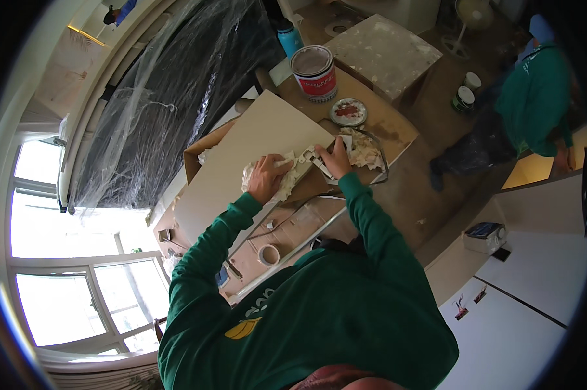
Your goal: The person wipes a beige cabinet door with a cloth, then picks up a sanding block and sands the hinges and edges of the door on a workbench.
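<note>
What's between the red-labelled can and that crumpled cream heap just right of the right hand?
In the head view, a round lid smeared with red lies between the can and the heap; a thin dark strip also curves past.

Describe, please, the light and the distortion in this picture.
Head view: windows at left burn out to white; glare streaks the plastic sheet; straight edges bow near the picture's rim; left hand and right hand show no obvious motion blur; a co-worker at right looks dimmer.
</note>
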